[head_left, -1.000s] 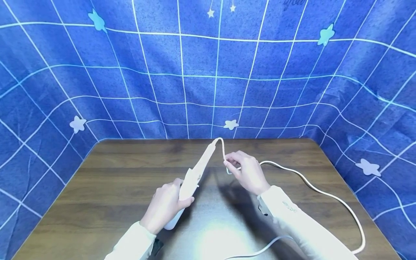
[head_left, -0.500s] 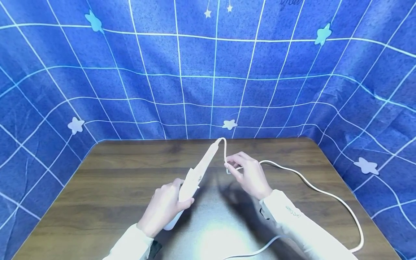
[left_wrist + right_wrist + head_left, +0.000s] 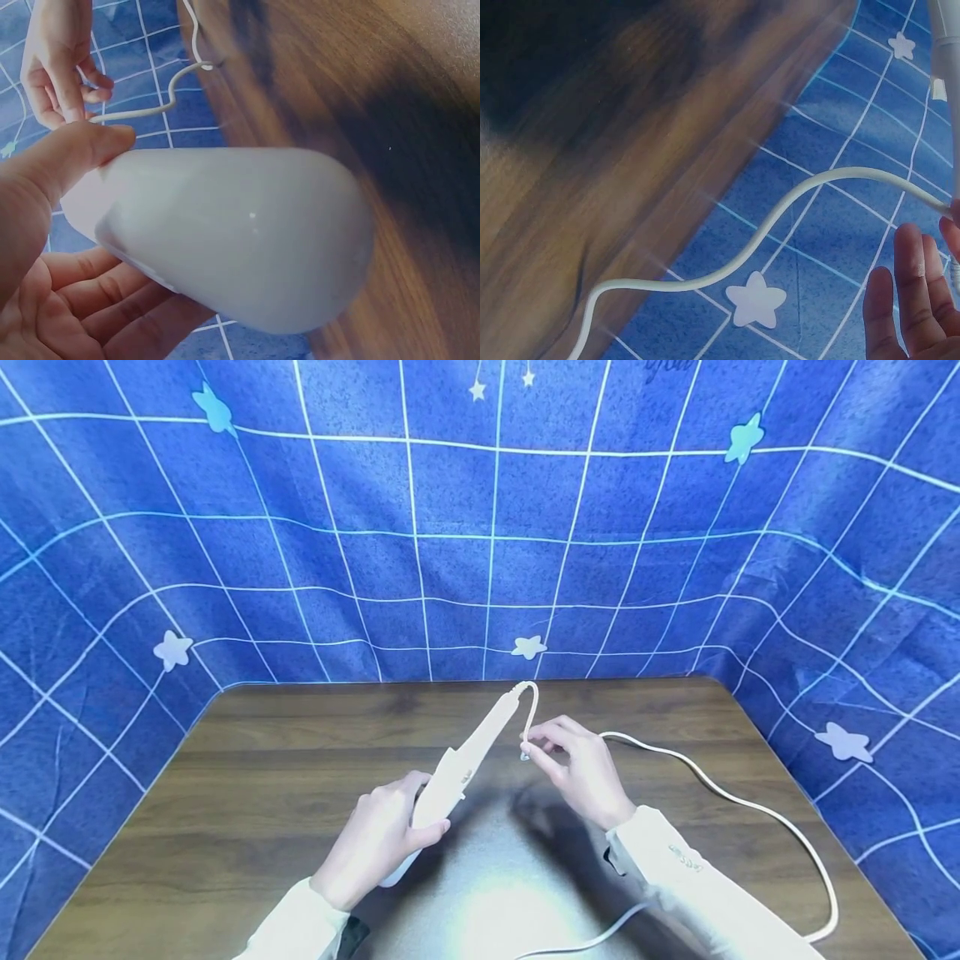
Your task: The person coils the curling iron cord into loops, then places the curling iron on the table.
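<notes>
A white hand-held corded appliance [image 3: 444,789], shaped like a hair curler, slants over the table with its slim cord end up and away from me. My left hand [image 3: 378,831] grips its thick lower body, thumb on the near side. The left wrist view shows the appliance's smooth rounded end [image 3: 277,232], with the thumb above and fingers beneath. From the slim end a white cord [image 3: 534,706] bends down to my right hand [image 3: 581,768], which pinches it between thumb and fingertips. In the right wrist view that hand's other fingers are partly cut off at the edge.
The brown wood-grain table [image 3: 285,793] ends at a blue gridded cloth [image 3: 450,560] with star prints. More of the cord [image 3: 750,806] curves across the table's right side, and a further length [image 3: 600,939] lies near the front, partly under the right sleeve.
The appliance's slim end has swung a little to the right and tilted further over. The cord between it and the right hand has shifted right; the right hand has moved slightly right and nearer.
</notes>
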Demonstrator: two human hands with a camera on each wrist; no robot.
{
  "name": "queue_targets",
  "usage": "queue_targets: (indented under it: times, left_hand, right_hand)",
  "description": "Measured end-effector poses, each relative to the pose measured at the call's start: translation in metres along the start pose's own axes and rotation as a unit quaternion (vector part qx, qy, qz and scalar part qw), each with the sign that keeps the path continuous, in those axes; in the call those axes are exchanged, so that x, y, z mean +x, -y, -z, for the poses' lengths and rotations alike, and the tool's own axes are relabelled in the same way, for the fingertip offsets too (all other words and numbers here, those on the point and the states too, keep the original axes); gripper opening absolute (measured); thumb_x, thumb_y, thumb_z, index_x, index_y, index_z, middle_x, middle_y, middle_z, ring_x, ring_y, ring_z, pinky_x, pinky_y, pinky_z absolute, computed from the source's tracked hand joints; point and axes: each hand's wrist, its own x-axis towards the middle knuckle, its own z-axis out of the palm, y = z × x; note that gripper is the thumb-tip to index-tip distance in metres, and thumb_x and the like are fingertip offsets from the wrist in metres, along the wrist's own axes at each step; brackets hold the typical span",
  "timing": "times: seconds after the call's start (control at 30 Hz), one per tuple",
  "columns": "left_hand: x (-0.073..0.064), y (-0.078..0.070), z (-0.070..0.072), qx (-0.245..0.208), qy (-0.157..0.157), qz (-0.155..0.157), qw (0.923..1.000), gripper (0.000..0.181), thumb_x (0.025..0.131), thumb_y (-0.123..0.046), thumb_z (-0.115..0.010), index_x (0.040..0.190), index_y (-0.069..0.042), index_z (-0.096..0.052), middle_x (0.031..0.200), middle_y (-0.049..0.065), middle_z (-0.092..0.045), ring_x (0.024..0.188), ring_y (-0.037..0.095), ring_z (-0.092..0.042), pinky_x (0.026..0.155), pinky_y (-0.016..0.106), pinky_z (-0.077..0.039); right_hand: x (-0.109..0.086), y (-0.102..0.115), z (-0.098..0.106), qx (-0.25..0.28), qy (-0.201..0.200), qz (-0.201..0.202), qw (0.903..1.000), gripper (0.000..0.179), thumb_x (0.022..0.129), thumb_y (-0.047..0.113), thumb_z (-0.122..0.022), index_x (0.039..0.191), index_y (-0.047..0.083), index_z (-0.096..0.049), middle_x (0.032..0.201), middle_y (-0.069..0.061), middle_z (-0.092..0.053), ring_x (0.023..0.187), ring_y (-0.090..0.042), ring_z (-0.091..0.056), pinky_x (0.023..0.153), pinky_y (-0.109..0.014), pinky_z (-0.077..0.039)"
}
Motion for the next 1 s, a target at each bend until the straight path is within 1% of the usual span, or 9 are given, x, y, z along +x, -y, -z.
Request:
queue_targets:
  times: [0.17,0.4,0.53,0.67,0.8,0.9,1.0]
  left_hand:
    - [0.000,0.000,0.000,-0.011,0.000,-0.003,0.9999,0.044,0.074,-0.021,-0.086,0.111,-0.008,-0.068,0.083,0.001,-0.069,0.063,0.013,-0.060,0.054,0.033,-0.049]
    - [-0.001,0.001,-0.001,-0.012,-0.009,-0.013,0.9998,0.043,0.074,-0.021,-0.085,0.111,-0.008,-0.068,0.085,0.001,-0.070,0.064,0.013,-0.060,0.054,0.033,-0.048]
    - [-0.001,0.001,-0.001,-0.007,-0.018,-0.020,0.9996,0.044,0.073,-0.021,-0.086,0.111,-0.009,-0.068,0.085,0.001,-0.069,0.064,0.014,-0.060,0.054,0.032,-0.048]
    - [-0.002,0.002,-0.001,-0.005,-0.023,-0.030,0.9993,0.044,0.074,-0.023,-0.086,0.113,-0.011,-0.068,0.086,-0.001,-0.069,0.065,0.012,-0.059,0.054,0.031,-0.047]
    - [-0.002,0.003,-0.001,-0.006,-0.028,-0.050,0.9984,0.047,0.074,-0.024,-0.085,0.116,-0.012,-0.069,0.092,-0.003,-0.070,0.069,0.010,-0.060,0.058,0.031,-0.049]
    - [-0.003,0.005,-0.001,-0.007,-0.027,-0.066,0.9974,0.049,0.073,-0.024,-0.086,0.117,-0.012,-0.069,0.096,-0.002,-0.071,0.073,0.010,-0.062,0.062,0.031,-0.051]
    - [-0.003,0.006,0.000,-0.012,-0.019,-0.078,0.9967,0.049,0.073,-0.025,-0.086,0.118,-0.013,-0.069,0.097,-0.003,-0.072,0.074,0.009,-0.061,0.063,0.031,-0.051]
  right_hand:
    - [-0.001,-0.002,0.000,0.029,0.010,0.001,0.9995,0.009,0.089,0.009,-0.077,0.098,0.011,-0.076,0.092,0.004,-0.070,0.078,-0.008,-0.067,0.076,-0.028,-0.057]
    - [-0.004,-0.006,0.001,0.045,0.044,-0.001,0.9980,0.015,0.089,0.010,-0.077,0.103,0.012,-0.079,0.094,0.005,-0.073,0.079,-0.007,-0.067,0.076,-0.031,-0.057]
    - [-0.005,-0.009,0.000,0.050,0.049,0.009,0.9975,0.018,0.087,0.009,-0.078,0.104,0.012,-0.079,0.093,0.004,-0.073,0.079,-0.007,-0.066,0.074,-0.030,-0.057]
    - [-0.005,-0.013,0.000,0.063,0.047,0.030,0.9964,0.014,0.085,0.006,-0.079,0.097,0.013,-0.079,0.096,0.002,-0.075,0.079,-0.006,-0.066,0.073,-0.029,-0.057]
    - [-0.006,-0.019,0.002,0.068,0.049,0.051,0.9952,0.015,0.083,0.004,-0.080,0.095,0.013,-0.080,0.097,0.003,-0.075,0.080,-0.007,-0.068,0.072,-0.029,-0.057]
    - [-0.006,-0.022,0.005,0.056,0.056,0.056,0.9953,0.017,0.082,0.005,-0.081,0.098,0.013,-0.081,0.098,0.005,-0.076,0.089,-0.011,-0.070,0.077,-0.030,-0.056]
    - [-0.005,-0.024,0.008,0.045,0.068,0.055,0.9952,0.020,0.082,0.007,-0.082,0.100,0.013,-0.082,0.099,0.007,-0.076,0.097,-0.014,-0.070,0.083,-0.029,-0.054]
